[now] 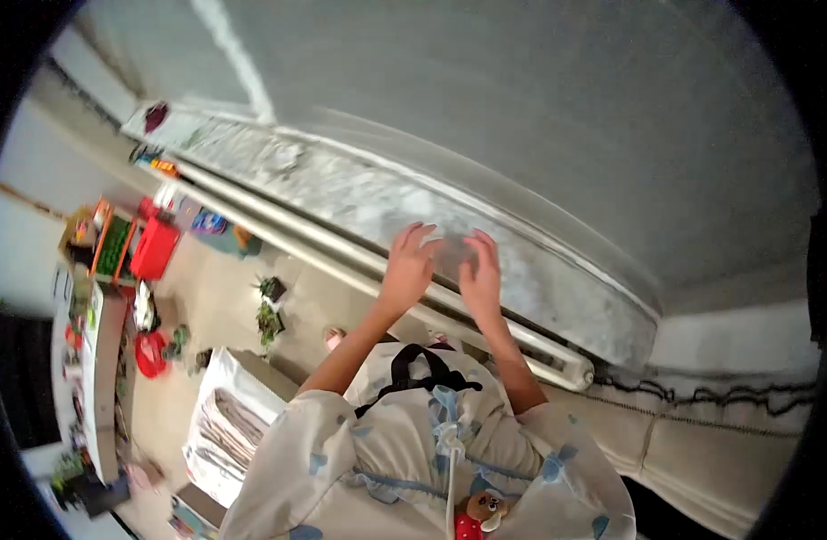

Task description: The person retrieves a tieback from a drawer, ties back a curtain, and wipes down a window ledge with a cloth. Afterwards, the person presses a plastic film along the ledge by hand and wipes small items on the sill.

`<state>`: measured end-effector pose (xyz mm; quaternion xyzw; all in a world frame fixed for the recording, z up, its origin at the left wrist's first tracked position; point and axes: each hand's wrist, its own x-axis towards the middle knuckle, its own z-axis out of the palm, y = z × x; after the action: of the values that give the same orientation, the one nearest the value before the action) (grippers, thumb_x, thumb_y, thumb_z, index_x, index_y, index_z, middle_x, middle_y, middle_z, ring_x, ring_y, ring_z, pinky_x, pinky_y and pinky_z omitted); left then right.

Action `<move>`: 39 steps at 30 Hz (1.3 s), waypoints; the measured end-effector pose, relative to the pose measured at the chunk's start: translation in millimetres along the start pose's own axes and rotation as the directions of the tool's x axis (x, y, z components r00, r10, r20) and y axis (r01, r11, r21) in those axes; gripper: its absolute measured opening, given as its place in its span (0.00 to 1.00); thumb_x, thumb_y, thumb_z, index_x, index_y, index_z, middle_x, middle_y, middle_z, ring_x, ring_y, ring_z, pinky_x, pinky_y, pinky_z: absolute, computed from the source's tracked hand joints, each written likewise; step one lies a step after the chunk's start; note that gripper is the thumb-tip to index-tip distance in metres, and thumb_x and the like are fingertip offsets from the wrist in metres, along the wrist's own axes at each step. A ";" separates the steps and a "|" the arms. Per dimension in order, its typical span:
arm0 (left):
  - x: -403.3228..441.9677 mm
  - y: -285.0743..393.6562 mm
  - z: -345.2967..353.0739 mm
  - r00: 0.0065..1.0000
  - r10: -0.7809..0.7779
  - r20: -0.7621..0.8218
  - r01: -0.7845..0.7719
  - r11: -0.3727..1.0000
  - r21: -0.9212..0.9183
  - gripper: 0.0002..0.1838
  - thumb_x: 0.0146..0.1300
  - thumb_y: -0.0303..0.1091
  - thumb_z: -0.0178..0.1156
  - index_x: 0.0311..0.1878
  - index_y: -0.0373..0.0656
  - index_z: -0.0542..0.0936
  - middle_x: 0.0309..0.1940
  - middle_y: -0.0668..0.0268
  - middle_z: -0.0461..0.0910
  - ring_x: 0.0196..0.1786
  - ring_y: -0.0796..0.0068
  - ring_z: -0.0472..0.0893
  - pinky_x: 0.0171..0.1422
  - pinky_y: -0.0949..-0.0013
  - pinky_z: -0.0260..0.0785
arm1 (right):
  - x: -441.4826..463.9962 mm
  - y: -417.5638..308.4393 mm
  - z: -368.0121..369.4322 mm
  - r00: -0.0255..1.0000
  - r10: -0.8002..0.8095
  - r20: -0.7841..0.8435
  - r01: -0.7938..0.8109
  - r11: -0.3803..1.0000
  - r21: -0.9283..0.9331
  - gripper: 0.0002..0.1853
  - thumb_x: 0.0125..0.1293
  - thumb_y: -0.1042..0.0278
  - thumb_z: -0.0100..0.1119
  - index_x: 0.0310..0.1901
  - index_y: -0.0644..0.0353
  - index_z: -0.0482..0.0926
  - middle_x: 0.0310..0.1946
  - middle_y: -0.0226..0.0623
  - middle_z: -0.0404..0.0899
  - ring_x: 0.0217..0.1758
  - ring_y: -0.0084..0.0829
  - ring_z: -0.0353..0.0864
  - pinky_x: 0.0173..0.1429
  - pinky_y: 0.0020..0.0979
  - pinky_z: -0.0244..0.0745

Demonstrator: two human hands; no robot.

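Observation:
My left hand point(408, 270) and my right hand point(482, 277) are held close together above a marble windowsill point(341, 189). Their fingers curve inward from either side around a small, blurry greyish thing point(450, 256). Both hands seem to touch it, but its kind cannot be made out against the pale stone. Just below the wrists runs a white rail-like radiator point(278, 221) along the sill's front edge.
A grey window pane or screen point(539, 99) rises behind the sill. To the left are potted plants point(270, 306), a red box point(155, 249), a red basin point(150, 354) and a white box holding folded material point(224, 432). A beige padded surface point(692, 459) lies right.

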<state>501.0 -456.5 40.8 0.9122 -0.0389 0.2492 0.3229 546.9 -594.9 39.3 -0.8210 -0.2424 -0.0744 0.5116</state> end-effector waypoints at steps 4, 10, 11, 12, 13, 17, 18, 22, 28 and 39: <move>-37.1 -51.5 -53.4 0.966 -0.210 -0.150 0.223 0.972 0.071 0.17 0.43 0.16 0.51 0.39 0.39 0.76 0.48 0.60 0.71 0.54 0.56 0.67 0.56 0.59 0.61 | 48.3 -35.2 108.3 0.944 -0.220 0.245 0.227 0.974 0.002 0.17 0.52 0.80 0.47 0.46 0.64 0.69 0.53 0.48 0.65 0.55 0.47 0.65 0.59 0.39 0.60; -104.9 -137.2 -135.2 0.894 -0.447 -0.035 0.446 0.895 -0.027 0.15 0.48 0.16 0.50 0.39 0.41 0.77 0.45 0.59 0.73 0.52 0.57 0.69 0.55 0.61 0.63 | 138.4 -101.4 303.5 0.834 -0.463 0.302 0.519 0.843 -0.142 0.18 0.55 0.72 0.51 0.49 0.64 0.68 0.55 0.49 0.64 0.59 0.46 0.62 0.61 0.41 0.57; -114.4 -153.8 -138.9 0.899 -0.434 -0.060 0.430 0.900 -0.074 0.14 0.49 0.17 0.50 0.39 0.41 0.77 0.44 0.58 0.74 0.50 0.56 0.70 0.54 0.62 0.63 | 140.1 -101.1 321.5 0.843 -0.449 0.298 0.508 0.846 -0.163 0.18 0.55 0.72 0.51 0.49 0.64 0.68 0.55 0.49 0.64 0.59 0.46 0.62 0.61 0.41 0.57; -118.1 -160.6 -152.5 0.906 -0.422 -0.039 0.417 0.905 -0.088 0.14 0.49 0.17 0.50 0.39 0.41 0.77 0.44 0.58 0.74 0.50 0.56 0.70 0.54 0.62 0.63 | 139.4 -96.8 337.2 0.867 -0.428 0.257 0.487 0.836 -0.253 0.19 0.55 0.71 0.51 0.50 0.64 0.68 0.55 0.49 0.64 0.60 0.46 0.61 0.62 0.41 0.56; -120.1 -168.1 -167.0 0.876 -0.481 0.016 0.480 0.870 -0.114 0.13 0.49 0.18 0.50 0.38 0.40 0.77 0.43 0.58 0.74 0.48 0.56 0.71 0.53 0.62 0.64 | 141.9 -90.0 347.4 0.887 -0.410 0.211 0.460 0.819 -0.343 0.19 0.56 0.69 0.51 0.51 0.64 0.67 0.55 0.49 0.64 0.61 0.46 0.60 0.63 0.41 0.55; -118.7 -198.1 -189.9 0.858 -0.501 0.112 0.512 0.851 -0.117 0.13 0.49 0.18 0.50 0.38 0.40 0.78 0.36 0.58 0.77 0.41 0.57 0.75 0.47 0.62 0.67 | 113.1 -89.7 317.1 0.945 -0.287 0.153 0.326 0.836 -0.442 0.20 0.59 0.69 0.48 0.53 0.66 0.66 0.56 0.50 0.63 0.62 0.45 0.59 0.66 0.41 0.52; -117.6 -200.6 -193.6 0.867 -0.479 0.135 0.493 0.863 -0.105 0.13 0.50 0.18 0.50 0.38 0.40 0.78 0.35 0.59 0.77 0.39 0.57 0.76 0.46 0.63 0.67 | 100.4 -86.8 298.4 0.961 -0.244 0.128 0.275 0.823 -0.497 0.20 0.59 0.69 0.47 0.53 0.66 0.66 0.56 0.50 0.64 0.62 0.45 0.59 0.66 0.42 0.52; -100.8 -196.7 -198.0 0.896 -0.367 0.251 0.421 0.881 -0.216 0.12 0.51 0.19 0.49 0.38 0.40 0.78 0.34 0.59 0.78 0.38 0.58 0.76 0.44 0.62 0.68 | 64.9 -53.8 219.6 0.980 -0.077 -0.183 -0.068 0.737 -0.673 0.18 0.58 0.72 0.45 0.50 0.68 0.70 0.53 0.51 0.67 0.61 0.47 0.60 0.65 0.43 0.52; -76.3 -188.4 -201.5 0.900 -0.245 0.361 0.375 0.858 -0.351 0.12 0.52 0.17 0.49 0.39 0.38 0.77 0.33 0.57 0.78 0.38 0.59 0.77 0.44 0.65 0.69 | 85.5 -39.3 218.9 0.932 -0.005 -0.363 -0.256 0.699 -0.668 0.17 0.57 0.74 0.45 0.49 0.67 0.70 0.55 0.48 0.67 0.60 0.46 0.62 0.62 0.43 0.56; -40.5 -216.1 -225.4 0.881 -0.360 0.307 0.456 0.817 -0.352 0.13 0.51 0.16 0.48 0.38 0.37 0.77 0.34 0.58 0.78 0.38 0.62 0.78 0.44 0.68 0.69 | 131.1 -89.3 325.7 0.981 -0.185 -0.065 0.128 0.856 -0.501 0.14 0.57 0.75 0.46 0.45 0.67 0.72 0.49 0.46 0.71 0.57 0.44 0.65 0.59 0.40 0.61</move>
<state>418.9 -152.6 48.7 0.8318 0.0702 0.0541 0.5480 577.7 -235.3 8.1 -0.8965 -0.2525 -0.2208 0.2893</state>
